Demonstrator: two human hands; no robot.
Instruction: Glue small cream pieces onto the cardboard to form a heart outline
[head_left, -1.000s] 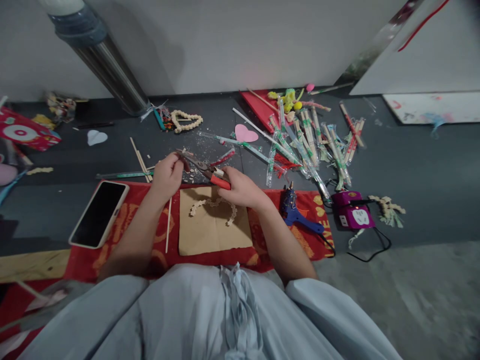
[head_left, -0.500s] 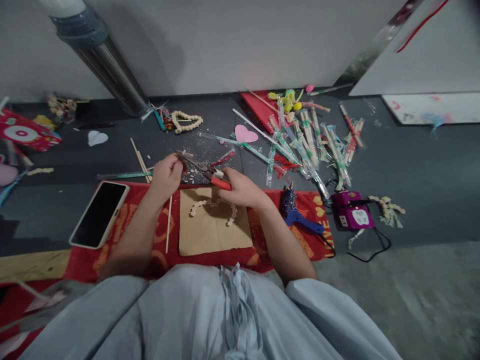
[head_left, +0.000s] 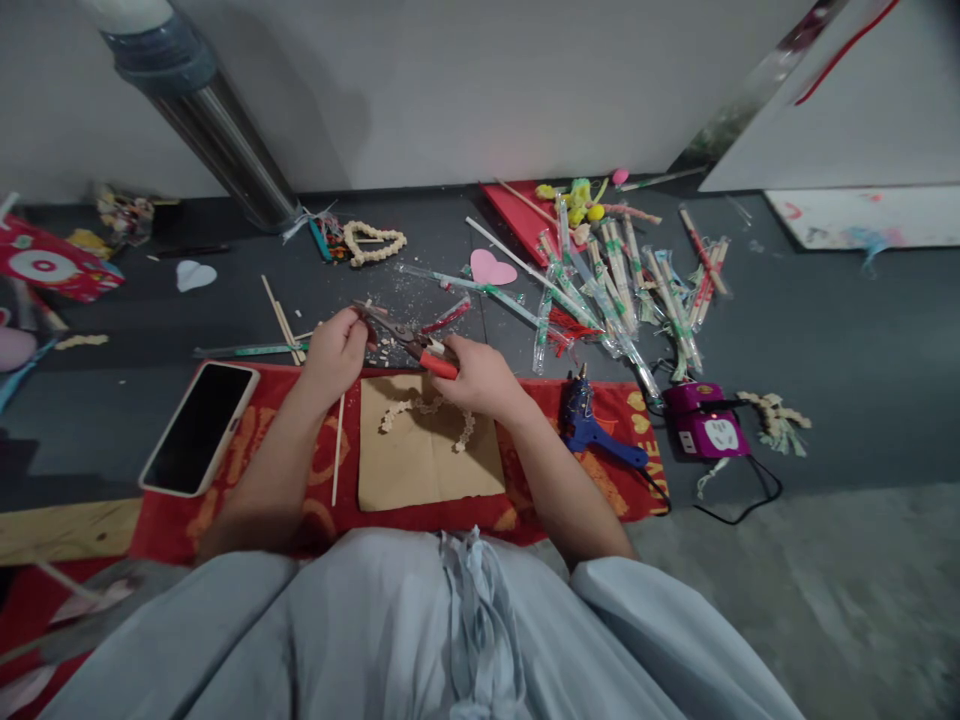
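Observation:
My right hand (head_left: 480, 375) is wrapped around the red-handled pliers (head_left: 437, 363), whose metal jaws point left. At the jaw tips my left hand (head_left: 335, 350) is closed in a pinch; whatever lies between its fingers is too small to make out. Beneath the pliers, a curved strip of small pale wooden pieces (head_left: 397, 412) rests on a brown cardboard sheet (head_left: 427, 470). Small cut bits (head_left: 386, 350) are scattered on the dark table just behind the jaws. One thin wooden stick (head_left: 337, 455) lies left of the cardboard.
A red towel (head_left: 285, 470) lies under the cardboard, with a phone (head_left: 199, 428) at left and a blue glue gun (head_left: 592, 425) at right. Further right sits a purple power socket (head_left: 703, 420). Behind are wrapped stick bundles (head_left: 615, 275), a pale heart-shaped frame (head_left: 367, 258) and a steel flask (head_left: 225, 130).
My right hand and the pliers' handles have shifted very slightly left and away from me. My left hand stays nearly in the same place.

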